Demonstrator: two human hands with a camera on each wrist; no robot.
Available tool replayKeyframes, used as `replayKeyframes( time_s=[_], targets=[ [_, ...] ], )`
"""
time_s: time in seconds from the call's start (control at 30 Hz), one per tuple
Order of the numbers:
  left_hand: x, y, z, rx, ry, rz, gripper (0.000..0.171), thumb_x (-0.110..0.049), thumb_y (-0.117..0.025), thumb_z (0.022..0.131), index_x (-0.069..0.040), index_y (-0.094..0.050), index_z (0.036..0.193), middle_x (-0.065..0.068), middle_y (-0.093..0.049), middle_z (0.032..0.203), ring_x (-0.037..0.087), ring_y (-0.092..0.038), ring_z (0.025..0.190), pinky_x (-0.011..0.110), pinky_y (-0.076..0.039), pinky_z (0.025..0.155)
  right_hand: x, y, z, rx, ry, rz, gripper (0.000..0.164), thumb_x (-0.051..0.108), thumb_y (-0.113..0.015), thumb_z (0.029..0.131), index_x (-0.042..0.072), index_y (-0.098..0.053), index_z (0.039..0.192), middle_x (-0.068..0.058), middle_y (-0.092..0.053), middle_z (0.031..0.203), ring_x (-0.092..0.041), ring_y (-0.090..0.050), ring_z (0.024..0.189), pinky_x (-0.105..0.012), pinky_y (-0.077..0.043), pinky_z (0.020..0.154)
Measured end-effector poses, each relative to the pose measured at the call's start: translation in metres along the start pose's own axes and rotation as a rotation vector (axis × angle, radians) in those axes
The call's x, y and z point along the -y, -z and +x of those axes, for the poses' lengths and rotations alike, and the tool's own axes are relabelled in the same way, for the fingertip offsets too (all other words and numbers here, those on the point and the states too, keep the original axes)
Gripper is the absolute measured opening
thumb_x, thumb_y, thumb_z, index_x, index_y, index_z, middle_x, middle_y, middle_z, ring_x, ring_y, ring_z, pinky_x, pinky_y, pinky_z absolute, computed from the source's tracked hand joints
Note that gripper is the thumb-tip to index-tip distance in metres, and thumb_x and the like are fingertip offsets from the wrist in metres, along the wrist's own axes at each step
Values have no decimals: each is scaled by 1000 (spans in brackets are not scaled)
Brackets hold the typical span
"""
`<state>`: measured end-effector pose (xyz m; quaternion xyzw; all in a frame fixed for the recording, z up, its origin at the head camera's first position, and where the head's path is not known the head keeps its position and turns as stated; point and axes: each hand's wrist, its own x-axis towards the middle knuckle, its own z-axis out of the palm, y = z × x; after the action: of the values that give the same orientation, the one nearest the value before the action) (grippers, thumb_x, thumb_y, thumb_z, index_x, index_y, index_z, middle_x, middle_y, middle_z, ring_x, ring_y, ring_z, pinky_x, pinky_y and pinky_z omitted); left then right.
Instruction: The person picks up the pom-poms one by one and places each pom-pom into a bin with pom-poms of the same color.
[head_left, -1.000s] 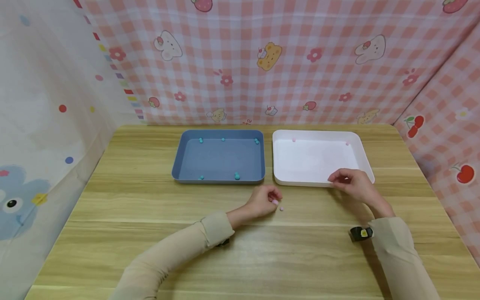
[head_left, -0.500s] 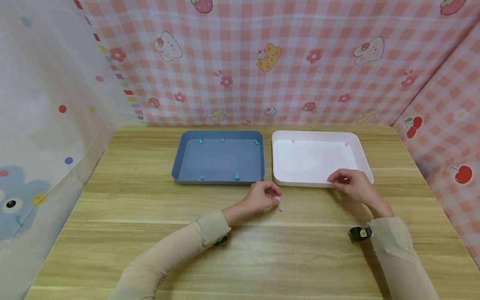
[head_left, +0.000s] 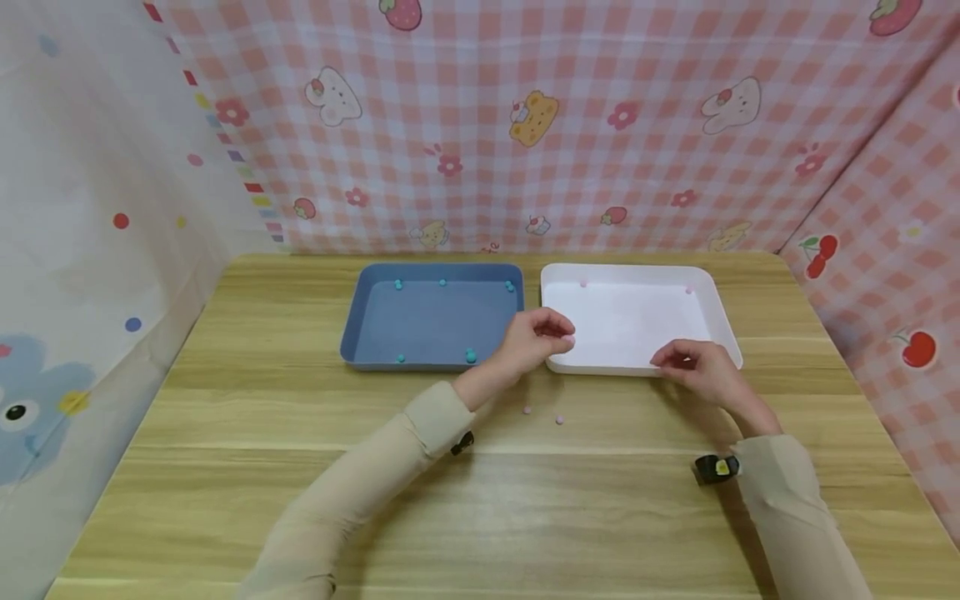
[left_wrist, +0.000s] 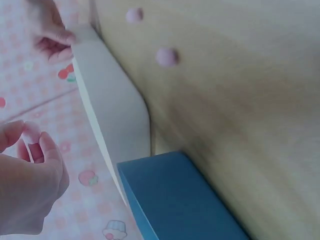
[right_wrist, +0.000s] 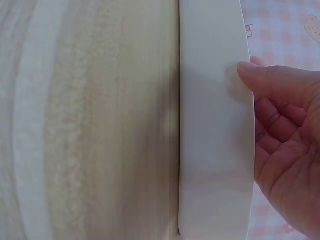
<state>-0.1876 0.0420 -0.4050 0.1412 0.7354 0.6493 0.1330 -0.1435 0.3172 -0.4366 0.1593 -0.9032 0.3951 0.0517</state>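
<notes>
My left hand pinches a small pink ball between thumb and fingertips, above the near left edge of the white tray. The left wrist view shows the pinched ball at the fingertips. At the same tray's near side, my right hand grips the rim, its thumb on the outer wall in the right wrist view. Two more pink balls lie on the wooden table in front of the trays, one left and one right. Inside the white tray, pink balls rest at the back left and back right.
A blue-grey tray stands just left of the white one, with several teal balls along its edges. Pink checked cloth hangs behind the table, and a white patterned cloth hangs at left.
My left hand has lifted from the table with a pink ball and moved up to the white tray's edge. A second loose ball on the table has come into sight. The right hand stays put.
</notes>
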Motion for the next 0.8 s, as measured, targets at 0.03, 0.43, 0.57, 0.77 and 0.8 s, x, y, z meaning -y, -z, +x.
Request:
replayKeyframes(
  time_s=[0.03,0.43,0.57,0.77,0.8],
  targets=[
    [-1,-1,4,-12,4,-5,13,3,-69,81,5,-66,93,12,-65,86,7,-56,73,17,-47,65,0,0,0,1,1,0,10,-8,-71,77,0,-68,81,-1,-64,73,3,-53,69,-10,-44,63],
    [-6,-21,43,-126,87,-48,11,1,-70,81,1,-67,91,6,-64,85,9,-55,74,17,-46,66,2,3,-1,26,-25,9,9,-8,-70,78,-1,-68,83,-12,-65,76,1,-53,69,-12,-45,64],
    [-6,-29,55,-146,90,-26,9,0,-70,81,0,-67,90,3,-63,83,9,-54,73,17,-46,66,1,4,-1,30,-26,1,9,-8,-70,77,-1,-68,83,-10,-64,75,0,-52,69,-13,-45,62],
    [-13,-37,62,-164,91,-12,10,-1,-71,80,-1,-68,89,2,-63,81,8,-54,72,17,-46,65,1,2,0,25,-42,11,8,-7,-70,78,-1,-67,82,-8,-64,75,1,-52,69,-12,-45,63],
    [-13,-38,62,-166,93,-12,10,-1,-72,80,-2,-68,89,2,-63,81,8,-54,72,17,-46,65,1,2,0,25,-44,14,8,-8,-70,78,-2,-67,82,-9,-64,75,1,-52,69,-12,-45,63]
  ],
)
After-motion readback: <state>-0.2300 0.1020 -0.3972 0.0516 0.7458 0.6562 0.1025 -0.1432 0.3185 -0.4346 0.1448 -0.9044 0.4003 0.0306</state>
